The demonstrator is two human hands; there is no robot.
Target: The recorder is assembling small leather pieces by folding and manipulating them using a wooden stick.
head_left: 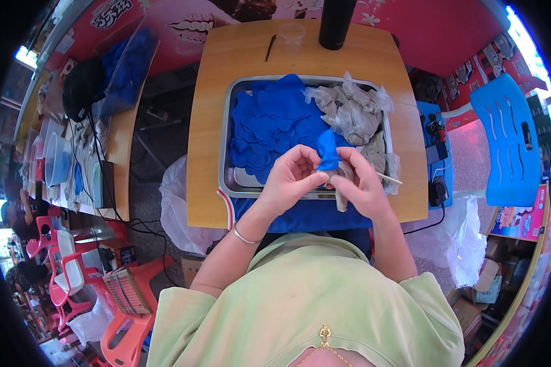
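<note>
So both of your hands are up together right over the near rim of the metal tray [225,134], basically touching each other. Your left hand [291,177] is curled in, fingertips pinched on the bottom of a small blue piece [327,150] that looks like fabric or a petal shape. Your right hand [362,183] is closed around the same bundle from the other side, along with a greyish bit [341,199] that hangs down below your fingers. The blue piece stands up between your hands, long axis running away from you, narrow end at your fingertips and the wider end pointing toward the far side of the desk [208,110].

A thin pale stick [389,178] pokes out to the right from behind your right hand; can't tell if you're gripping it.

Just beyond your left hand, the tray holds a heap of more blue pieces [269,122]. Beyond your right hand there's a pile of clear bags with grey stuff [352,113]. Under your wrists a blue cloth [306,215] drapes over the near desk edge. Well past the tray: a black cylinder [337,23], a clear plastic cup [292,35] and a dark pen-like thing [270,47].
</note>
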